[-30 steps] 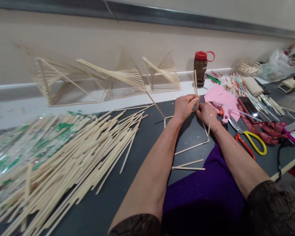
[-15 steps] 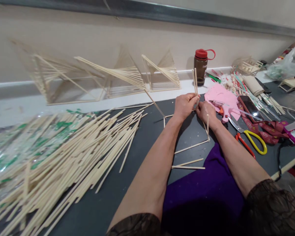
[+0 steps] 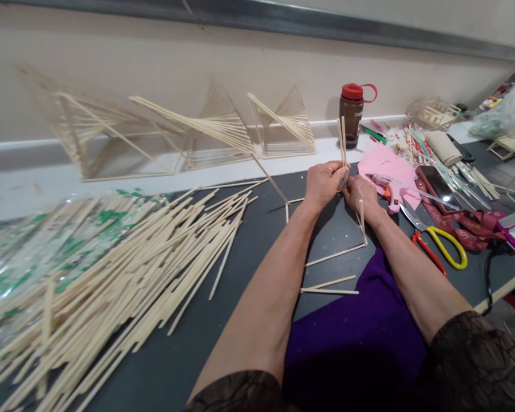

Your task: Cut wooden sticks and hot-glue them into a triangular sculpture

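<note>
My left hand [image 3: 323, 184] is closed, thumb and fingers pinching two thin wooden chopsticks [image 3: 342, 140] that stand nearly upright, close together. Just right of it and touching the lower ends, my right hand [image 3: 362, 197] has its fingers closed round the corner of a chopstick frame [image 3: 335, 255]; its fingertips are partly hidden. The frame lies on the dark table, with upright or slanting sticks at its far left and near right corners. My left forearm covers part of it. Two loose chopsticks [image 3: 330, 292] lie nearer me.
A large pile of chopsticks [image 3: 154, 257] and plastic packs [image 3: 81, 229] spread on the left. Twisted stick structures [image 3: 206, 129] stand along the wall. On the right are a bottle [image 3: 351, 117], pink glue gun [image 3: 393, 191], scissors [image 3: 446, 247], phone [image 3: 435, 183] and purple cloth [image 3: 326, 337].
Almost nothing differs. Both hands keep their hold at the same corner, and the view has shifted very slightly.
</note>
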Available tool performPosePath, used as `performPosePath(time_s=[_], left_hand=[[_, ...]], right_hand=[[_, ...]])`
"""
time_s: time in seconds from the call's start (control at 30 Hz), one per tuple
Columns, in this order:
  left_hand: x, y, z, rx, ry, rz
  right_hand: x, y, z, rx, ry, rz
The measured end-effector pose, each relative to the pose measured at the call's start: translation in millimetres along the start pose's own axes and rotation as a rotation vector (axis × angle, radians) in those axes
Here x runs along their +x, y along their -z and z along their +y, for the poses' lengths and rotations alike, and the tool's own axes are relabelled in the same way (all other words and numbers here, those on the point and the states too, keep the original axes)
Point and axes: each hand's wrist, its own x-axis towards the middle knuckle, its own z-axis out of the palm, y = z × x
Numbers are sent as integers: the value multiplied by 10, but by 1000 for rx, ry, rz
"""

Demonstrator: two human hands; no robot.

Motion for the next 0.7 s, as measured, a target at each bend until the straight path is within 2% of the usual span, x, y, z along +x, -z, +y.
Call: performPosePath(time_s=[0.53, 0.7], left_hand=[[15, 0, -39, -2, 5, -1], [21, 3, -44, 30, 2, -13]], right_hand=[[-4, 10, 12, 30, 5, 5], [16, 96, 112, 150, 37, -47]])
